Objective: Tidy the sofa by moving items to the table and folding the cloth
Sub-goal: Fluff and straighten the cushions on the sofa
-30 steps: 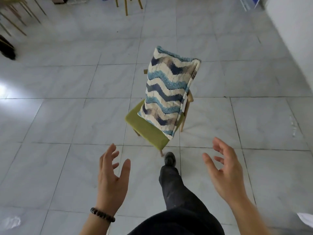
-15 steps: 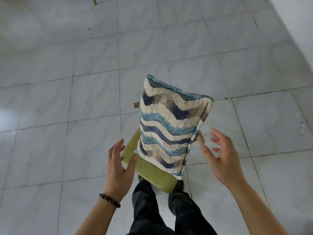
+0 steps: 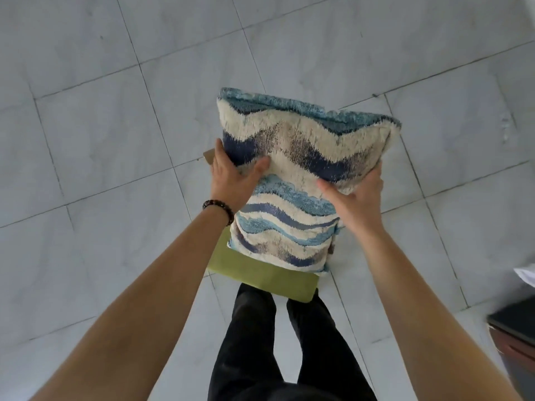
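A fluffy cushion [image 3: 292, 157] with blue, navy and cream wavy stripes stands upright on the green seat [image 3: 260, 274] of a small wooden chair, leaning on its back. My left hand [image 3: 233, 176] grips the cushion's left edge, thumb across the front. On the right edge, my right hand [image 3: 354, 195] holds the cushion with its thumb on the front and the fingers wrapped behind. A dark bead bracelet circles my left wrist.
Grey tiled floor surrounds the chair on all sides. My legs in black trousers [image 3: 278, 337] stand right at the seat's front edge. A dark-topped piece of furniture [image 3: 514, 328] sits at the right edge, with something white [image 3: 525, 273] above it.
I have stepped up to the chair and bent over it. Both hands, open in the air before, have closed onto the two sides of the cushion.
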